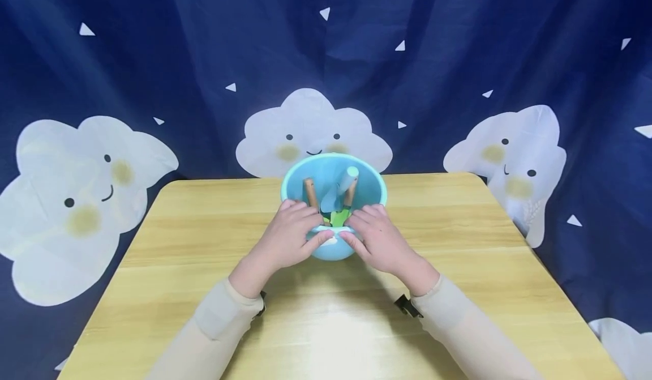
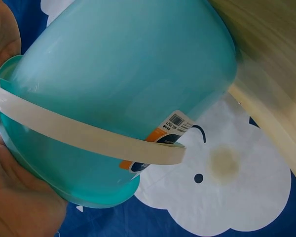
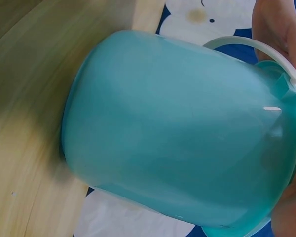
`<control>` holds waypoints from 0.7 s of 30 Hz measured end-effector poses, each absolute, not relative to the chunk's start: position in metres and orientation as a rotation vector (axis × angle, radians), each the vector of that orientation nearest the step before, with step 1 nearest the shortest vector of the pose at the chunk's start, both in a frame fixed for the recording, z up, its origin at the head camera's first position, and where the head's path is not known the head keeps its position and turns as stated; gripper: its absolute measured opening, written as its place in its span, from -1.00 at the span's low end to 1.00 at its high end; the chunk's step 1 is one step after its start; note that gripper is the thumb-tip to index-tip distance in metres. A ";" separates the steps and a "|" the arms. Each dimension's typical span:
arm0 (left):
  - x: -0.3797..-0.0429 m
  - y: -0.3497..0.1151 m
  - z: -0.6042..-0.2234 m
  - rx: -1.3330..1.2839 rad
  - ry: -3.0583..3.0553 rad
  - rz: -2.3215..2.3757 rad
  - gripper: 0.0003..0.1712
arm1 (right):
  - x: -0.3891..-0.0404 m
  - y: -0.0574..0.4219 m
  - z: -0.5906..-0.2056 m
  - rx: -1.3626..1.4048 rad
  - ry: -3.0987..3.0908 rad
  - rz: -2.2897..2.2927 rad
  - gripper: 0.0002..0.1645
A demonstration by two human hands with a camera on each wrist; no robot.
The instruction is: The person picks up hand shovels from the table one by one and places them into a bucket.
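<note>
A light-blue bucket (image 1: 331, 166) stands on the table, its mouth visible to me in the head view. My left hand (image 1: 291, 231) grips the near rim from the left, thumb outside and fingers over the edge. The right hand (image 1: 381, 237) holds the same rim from the right, its thumb close to the other. Inside are tools: a wooden handle (image 1: 311, 192), a second wooden handle (image 1: 350, 197), a pale-blue handle (image 1: 348, 180) and a green piece (image 1: 339, 218). Their lower parts are hidden. A whitish bail handle (image 2: 89, 133) lies along the bucket's side in the left wrist view.
The wood-grain table (image 1: 214, 216) ends just behind the bucket. Beyond it hangs a dark blue curtain (image 1: 285, 40) with white cloud faces. A printed label (image 2: 170, 127) is on the bucket's wall. Black straps (image 1: 408, 306) show at the wrists below light sleeves.
</note>
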State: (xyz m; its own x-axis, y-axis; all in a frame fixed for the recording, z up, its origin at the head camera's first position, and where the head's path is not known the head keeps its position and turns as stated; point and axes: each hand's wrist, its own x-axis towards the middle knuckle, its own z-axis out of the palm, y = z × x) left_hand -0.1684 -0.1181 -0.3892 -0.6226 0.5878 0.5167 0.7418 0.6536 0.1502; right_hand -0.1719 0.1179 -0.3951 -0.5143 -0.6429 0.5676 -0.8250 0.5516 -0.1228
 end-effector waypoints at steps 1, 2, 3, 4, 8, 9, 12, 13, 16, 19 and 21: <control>-0.169 -0.118 -0.390 -1.043 -2.451 -0.493 -0.38 | -0.172 0.118 -0.395 1.188 -2.331 0.529 -0.39; -0.169 -0.118 -0.390 -1.042 -2.456 -0.491 -0.38 | -0.172 0.119 -0.395 1.189 -2.334 0.531 -0.39; -0.169 -0.118 -0.390 -1.039 -2.460 -0.488 -0.39 | -0.172 0.119 -0.395 1.191 -2.336 0.533 -0.40; -0.169 -0.118 -0.390 -1.037 -2.464 -0.486 -0.40 | -0.173 0.119 -0.396 1.190 -2.339 0.533 -0.41; -0.168 -0.119 -0.389 -1.029 -2.480 -0.476 -0.51 | -0.174 0.119 -0.397 1.196 -2.333 0.536 -0.43; -0.168 -0.119 -0.389 -1.028 -2.484 -0.476 -0.53 | -0.174 0.119 -0.398 1.196 -2.331 0.536 -0.44; -0.168 -0.119 -0.388 -1.025 -2.494 -0.474 -0.56 | -0.175 0.118 -0.399 1.195 -2.334 0.536 -0.43; -0.168 -0.119 -0.388 -1.025 -2.496 -0.475 -0.56 | -0.174 0.118 -0.398 1.194 -2.337 0.537 -0.42; -0.167 -0.119 -0.387 -1.024 -2.497 -0.475 -0.57 | -0.174 0.118 -0.397 1.186 -2.357 0.538 -0.39; -0.167 -0.119 -0.386 -1.021 -2.498 -0.475 -0.58 | -0.173 0.118 -0.395 1.182 -2.377 0.530 -0.37; -0.167 -0.118 -0.386 -1.018 -2.502 -0.474 -0.59 | -0.173 0.119 -0.394 1.184 -2.385 0.527 -0.37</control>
